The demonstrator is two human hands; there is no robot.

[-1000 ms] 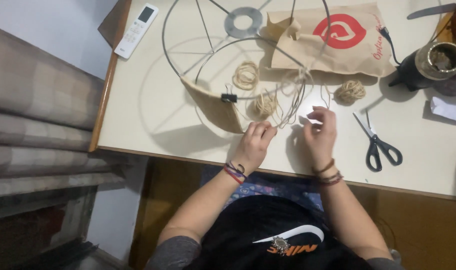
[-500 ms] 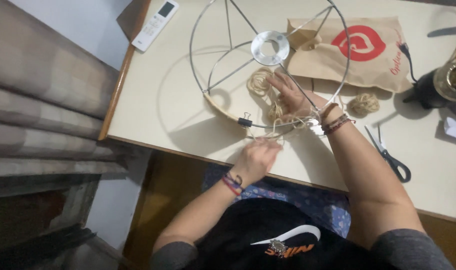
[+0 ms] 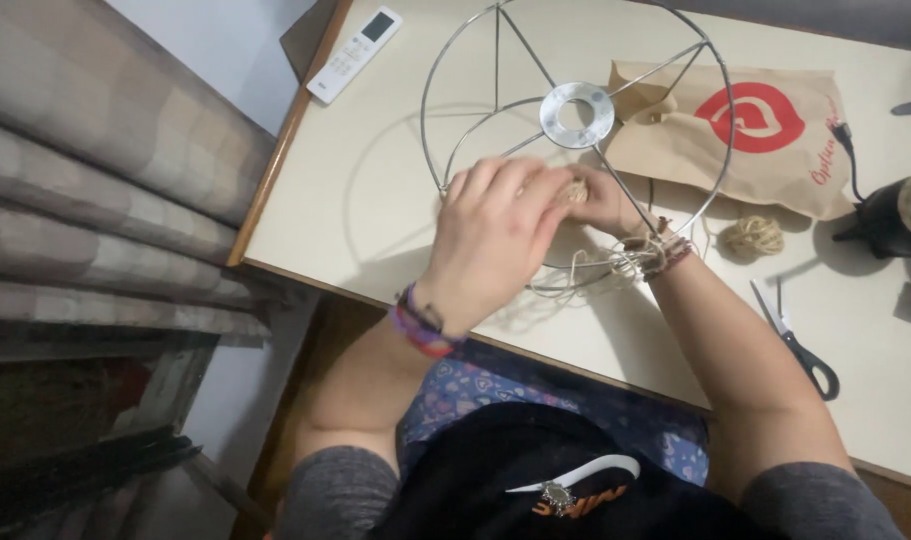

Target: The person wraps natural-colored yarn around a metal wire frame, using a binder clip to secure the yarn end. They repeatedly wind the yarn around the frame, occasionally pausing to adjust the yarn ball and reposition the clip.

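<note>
Gripping small jute twine ball at table centre, inside wire lampshade frame: left hand fingers curled over it, right hand closed beneath. Loose twine trails near right wrist. 1 spare twine ball, scissors right; paper bag far right; remote far left on table.

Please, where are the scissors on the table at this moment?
In the head view the scissors lie on the table at the right, beside the person's right forearm and below the small twine ball.
</note>
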